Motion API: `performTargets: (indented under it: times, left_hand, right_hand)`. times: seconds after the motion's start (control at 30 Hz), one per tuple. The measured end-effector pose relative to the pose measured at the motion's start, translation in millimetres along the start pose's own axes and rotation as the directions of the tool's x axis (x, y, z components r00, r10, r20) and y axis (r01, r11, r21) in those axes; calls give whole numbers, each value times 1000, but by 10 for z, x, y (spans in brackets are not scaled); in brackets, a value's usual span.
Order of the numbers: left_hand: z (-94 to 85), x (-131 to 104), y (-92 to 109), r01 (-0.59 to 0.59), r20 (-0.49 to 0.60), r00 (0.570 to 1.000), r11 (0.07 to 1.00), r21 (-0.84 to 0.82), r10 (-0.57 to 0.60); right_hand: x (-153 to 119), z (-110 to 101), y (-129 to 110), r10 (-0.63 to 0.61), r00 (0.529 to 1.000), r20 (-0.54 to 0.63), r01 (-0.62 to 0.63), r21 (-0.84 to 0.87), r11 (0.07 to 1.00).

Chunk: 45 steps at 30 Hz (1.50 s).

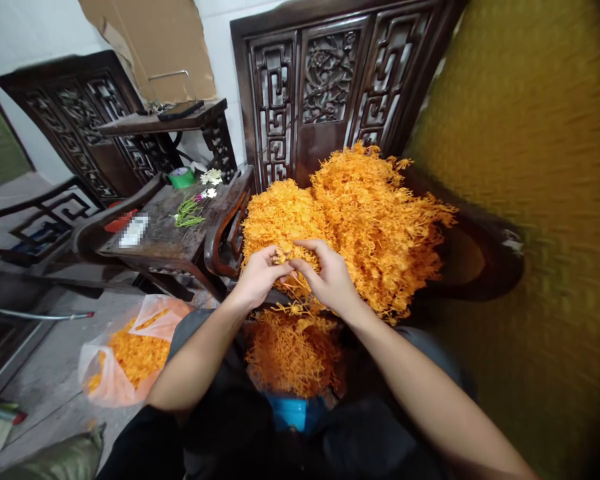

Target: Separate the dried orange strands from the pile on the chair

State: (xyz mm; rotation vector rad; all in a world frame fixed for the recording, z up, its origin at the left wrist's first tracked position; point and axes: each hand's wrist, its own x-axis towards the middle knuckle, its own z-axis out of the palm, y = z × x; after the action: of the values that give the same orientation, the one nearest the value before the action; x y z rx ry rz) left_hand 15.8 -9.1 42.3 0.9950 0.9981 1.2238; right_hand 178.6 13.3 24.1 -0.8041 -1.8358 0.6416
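The person's two hands are up close to each other, over the lap. The left hand and the right hand both have their fingers pinched in, and together they hold a small orange flower sprig. Some of it is hidden by the fingers, so I cannot tell just how each fingertip grips it.

Right behind the hands sits a big fluffy pile of orange flower sprigs, with a smaller pile touching it on the left side. Both are in front of a dark wooden back panel with curly carving. Below the hands, between the legs, there is another orange bunch, just over a blue tub.

On the floor to the left is a thin see-through bag with loose orange bits in it. Near it is a dark wooden surface. On it are a green roll of tape, white flowers and some thin green stems. Higher up, a big piece of brown cardboard leans by the white wall.
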Motion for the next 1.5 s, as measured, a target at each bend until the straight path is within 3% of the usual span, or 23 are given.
performTargets:
  times: [0.1, 0.17, 0.23, 0.3, 0.33, 0.4, 0.53, 0.7, 0.8, 0.9, 0.97, 1.03, 1.07, 1.13, 1.23, 1.3, 1.4, 1.5]
  left_hand:
    - [19, -37, 35, 81, 67, 994, 997, 10, -82]
    - [12, -71, 66, 145, 82, 986, 989, 3, -144]
    - [-20, -100, 86, 187, 89, 978, 982, -1, -186]
    - [-69, -110, 90, 211, 84, 974, 977, -7, -210]
    - [-96, -106, 87, 216, 71, 974, 976, -11, -215]
    - [-143, -82, 74, 220, 41, 975, 975, -23, -219]
    - [-202, -28, 43, 215, 29, 976, 976, -25, -214]
    - [-201, -33, 35, 250, 123, 958, 964, 90, -260]
    - [-169, -51, 66, 250, 135, 949, 940, 234, -286]
    - [-155, -71, 120, 210, 113, 955, 896, 392, -273]
    - [-175, -90, 160, 210, 89, 956, 867, 452, -278]
    - [-218, -110, 197, 235, 71, 951, 852, 468, -301]
    - [-243, -119, 211, 247, 71, 946, 847, 471, -316]
    - [-290, -128, 228, 263, 99, 932, 837, 480, -350]
    - [-326, -120, 228, 263, 170, 905, 826, 498, -391]
    - [-326, -110, 218, 249, 230, 878, 810, 531, -420]
    - [-304, -103, 206, 220, 291, 830, 760, 611, -475]
    - [-278, -103, 204, 195, 298, 815, 720, 666, -497]
  right_hand:
    - [31, 11, 8, -1, 998, -71, -2, -38, 999]
    - [113, -52, 84, 117, 979, -165, -110, 45, 993]
    - [229, -179, 196, 317, 907, -276, -248, 258, 934]
    - [329, -324, 289, 478, 828, -293, -304, 483, 821]
    - [358, -383, 315, 517, 818, -251, -317, 554, 770]
    - [359, -442, 314, 530, 842, -102, -376, 595, 710]
    - [242, -384, 195, 483, 858, 173, -496, 520, 695]
    - [185, -346, 43, 447, 819, 360, -573, 452, 684]
    - [190, -349, -5, 459, 800, 385, -586, 338, 737]
    - [217, -377, 58, 465, 843, 271, -526, 232, 818]
    - [261, -451, 170, 487, 873, 37, -470, 337, 816]
    - [313, -556, 293, 522, 827, -207, -362, 514, 777]
    - [331, -603, 337, 539, 801, -259, -318, 579, 751]
    - [331, -645, 358, 561, 810, -171, -341, 641, 688]
    - [242, -559, 231, 489, 848, 205, -509, 576, 640]
    - [177, -464, 112, 385, 843, 377, -530, 453, 717]
    - [135, -367, 11, 255, 843, 473, -396, 225, 890]
    - [123, -299, 28, 195, 811, 552, -284, 81, 955]
